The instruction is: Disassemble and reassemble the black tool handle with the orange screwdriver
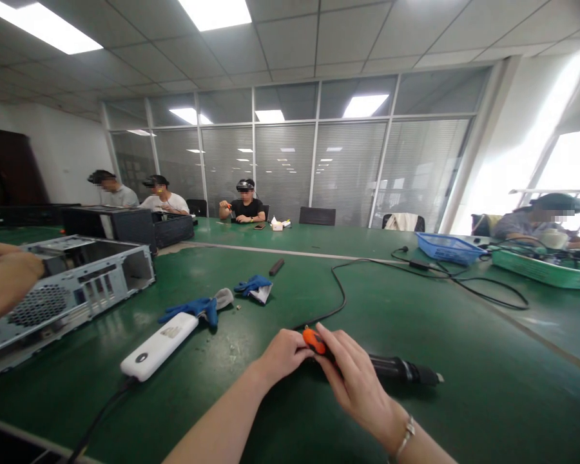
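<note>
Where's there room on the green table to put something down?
There's bare table between the blue gloves and the curving black cable, and another patch right of the black tool. It's crowded on the left, with the computer case and white device, and far right, around the blue basket and green basket.

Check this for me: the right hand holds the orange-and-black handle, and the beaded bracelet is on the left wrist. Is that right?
Not quite: the head view shows the beaded bracelet on the right wrist, not the left. The right hand does hold the orange-and-black handle.
</note>
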Demonstrator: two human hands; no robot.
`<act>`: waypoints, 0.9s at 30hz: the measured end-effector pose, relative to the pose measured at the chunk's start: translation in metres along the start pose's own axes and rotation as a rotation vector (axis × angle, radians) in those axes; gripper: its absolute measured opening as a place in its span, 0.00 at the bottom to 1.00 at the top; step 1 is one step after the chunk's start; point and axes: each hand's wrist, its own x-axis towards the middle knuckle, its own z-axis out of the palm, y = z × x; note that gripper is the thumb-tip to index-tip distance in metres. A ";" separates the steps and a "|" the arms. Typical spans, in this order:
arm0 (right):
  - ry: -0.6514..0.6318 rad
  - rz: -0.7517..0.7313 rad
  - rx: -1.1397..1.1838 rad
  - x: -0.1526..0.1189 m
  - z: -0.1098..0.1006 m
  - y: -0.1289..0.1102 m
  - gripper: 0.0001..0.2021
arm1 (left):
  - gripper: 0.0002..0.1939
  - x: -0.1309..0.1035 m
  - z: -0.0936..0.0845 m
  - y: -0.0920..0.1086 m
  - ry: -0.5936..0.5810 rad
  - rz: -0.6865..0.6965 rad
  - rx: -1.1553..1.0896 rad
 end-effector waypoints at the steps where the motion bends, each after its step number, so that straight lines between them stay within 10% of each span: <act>1: -0.069 -0.031 0.005 0.001 -0.004 -0.003 0.25 | 0.08 0.000 0.001 -0.002 -0.002 0.008 -0.006; 15: -0.678 -0.022 0.106 -0.050 -0.037 0.004 0.19 | 0.08 0.002 0.002 -0.004 -0.008 0.076 0.034; 27: -0.718 0.225 0.188 -0.046 -0.043 0.016 0.21 | 0.09 0.002 -0.002 0.003 -0.028 0.064 0.088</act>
